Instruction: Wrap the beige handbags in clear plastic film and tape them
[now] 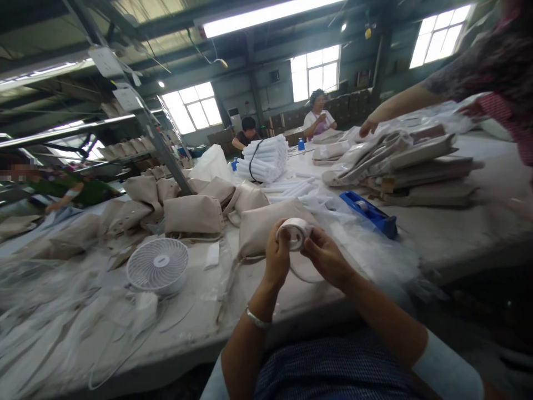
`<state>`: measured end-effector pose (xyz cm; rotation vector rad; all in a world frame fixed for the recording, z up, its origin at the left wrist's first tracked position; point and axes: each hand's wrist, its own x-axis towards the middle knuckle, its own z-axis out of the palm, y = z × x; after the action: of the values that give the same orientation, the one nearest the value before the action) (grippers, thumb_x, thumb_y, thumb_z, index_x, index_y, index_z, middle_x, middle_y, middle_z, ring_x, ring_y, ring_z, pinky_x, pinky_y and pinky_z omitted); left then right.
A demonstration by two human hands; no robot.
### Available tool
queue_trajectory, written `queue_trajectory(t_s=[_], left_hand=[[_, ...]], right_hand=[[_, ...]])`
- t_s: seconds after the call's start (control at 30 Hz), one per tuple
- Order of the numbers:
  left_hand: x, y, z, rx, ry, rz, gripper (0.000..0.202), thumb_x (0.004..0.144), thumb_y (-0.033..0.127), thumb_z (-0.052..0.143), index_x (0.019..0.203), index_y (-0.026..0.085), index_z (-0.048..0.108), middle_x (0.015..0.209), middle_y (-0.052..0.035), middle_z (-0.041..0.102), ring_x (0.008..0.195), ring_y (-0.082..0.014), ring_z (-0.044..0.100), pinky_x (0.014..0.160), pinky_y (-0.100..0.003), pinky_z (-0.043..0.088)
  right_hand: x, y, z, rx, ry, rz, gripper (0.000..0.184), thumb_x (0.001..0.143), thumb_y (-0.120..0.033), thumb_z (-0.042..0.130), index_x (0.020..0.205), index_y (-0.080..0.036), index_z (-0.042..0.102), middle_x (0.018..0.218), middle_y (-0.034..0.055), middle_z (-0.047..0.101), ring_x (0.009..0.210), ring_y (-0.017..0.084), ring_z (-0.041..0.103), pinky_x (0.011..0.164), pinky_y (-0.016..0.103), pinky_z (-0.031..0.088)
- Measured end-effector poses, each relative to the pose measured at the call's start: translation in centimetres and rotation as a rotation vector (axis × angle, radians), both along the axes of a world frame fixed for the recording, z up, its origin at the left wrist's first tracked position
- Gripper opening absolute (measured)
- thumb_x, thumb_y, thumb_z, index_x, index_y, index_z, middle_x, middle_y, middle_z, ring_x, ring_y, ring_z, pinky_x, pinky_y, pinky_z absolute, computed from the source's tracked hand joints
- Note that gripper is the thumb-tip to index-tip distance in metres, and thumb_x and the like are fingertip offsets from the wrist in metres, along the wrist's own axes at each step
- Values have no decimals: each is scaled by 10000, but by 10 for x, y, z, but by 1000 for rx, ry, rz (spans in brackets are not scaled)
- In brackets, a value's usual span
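Between my two hands, above the table's front part, is a roll of whitish tape (296, 226). My left hand (277, 251) grips its left side, with the thumb at the ring's opening. On the other side, the fingers of my right hand (323, 249) are closed on the roll's right edge. Just behind it lies a beige bag (260, 225) with a thin strap hanging toward me. A blue tape dispenser (368, 214) rests on the table to the right of my hands.
A white fan (158, 265) stands on the left. Beige bags (194, 215) heap behind it, and more are stacked (420, 175) at right, where a co-worker's arm (395, 111) reaches in. White rolls (264, 158) are bundled at the back. Plastic sheeting (370, 255) covers part of the table.
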<state>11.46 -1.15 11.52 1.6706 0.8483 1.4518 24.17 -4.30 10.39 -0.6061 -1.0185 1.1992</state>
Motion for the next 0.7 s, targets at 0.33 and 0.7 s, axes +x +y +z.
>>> queue_trajectory(t_s=[0.33, 0.7], left_hand=[[-30, 17, 32, 84, 361, -346, 396, 949, 469, 538, 1232, 205, 621, 1146, -74, 677, 1048, -226, 620, 948, -321, 468], [8, 9, -19, -226, -184, -8, 534, 971, 590, 416, 1262, 173, 581, 1101, -80, 667, 940, -182, 631, 860, -291, 509]], right_hand=[[27, -7, 11, -180, -98, 227, 395, 773, -512, 807, 986, -201, 690, 751, -6, 611, 624, 113, 521, 563, 225, 431], [-8, 11, -25, -90, 3, 31, 412, 784, -555, 772, 1046, -249, 688, 862, -3, 691, 683, 121, 592, 612, 229, 497]])
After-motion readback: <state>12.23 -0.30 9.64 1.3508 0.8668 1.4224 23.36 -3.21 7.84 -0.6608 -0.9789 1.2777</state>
